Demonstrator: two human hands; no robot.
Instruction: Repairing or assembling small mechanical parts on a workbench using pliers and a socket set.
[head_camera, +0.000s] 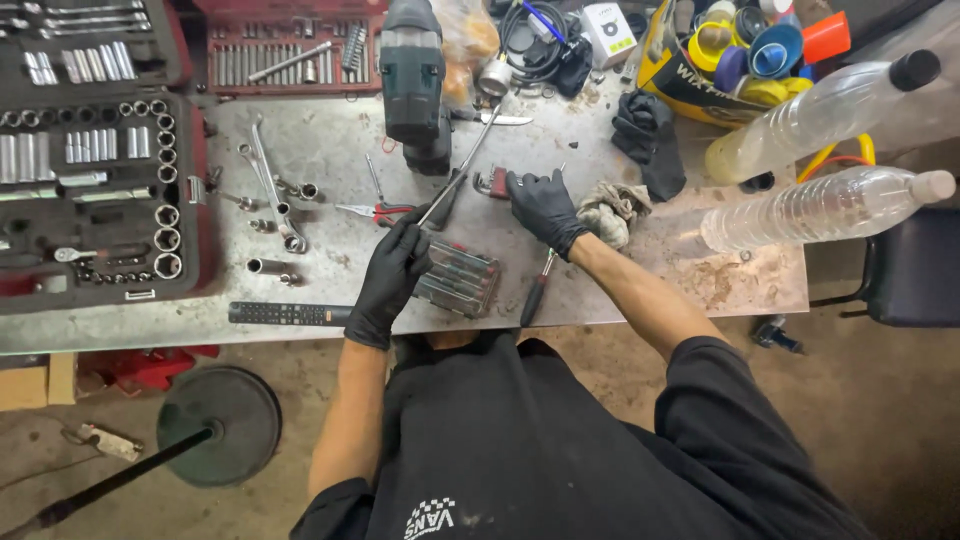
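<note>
Both my hands wear black gloves over a metal workbench (330, 270). My left hand (388, 275) grips the dark handle end of a long ratchet wrench (465, 160), whose shaft slants up to the right towards a round head near the back. My right hand (541, 205) is closed on a small reddish metal part (491, 182) at the middle of the bench. Under my left hand lies an open case of bits (465, 278) with a clear lid. A screwdriver (536, 292) with a dark red handle lies below my right wrist.
A socket set case (90, 190) fills the left side, another (290, 50) sits at the back. A cordless impact driver (413, 80), loose wrenches (275, 195), red-handled pliers (380, 211), a rag (612, 212), black gloves (650, 135), two plastic bottles (825, 205) and a box of filters (740, 55) crowd the bench.
</note>
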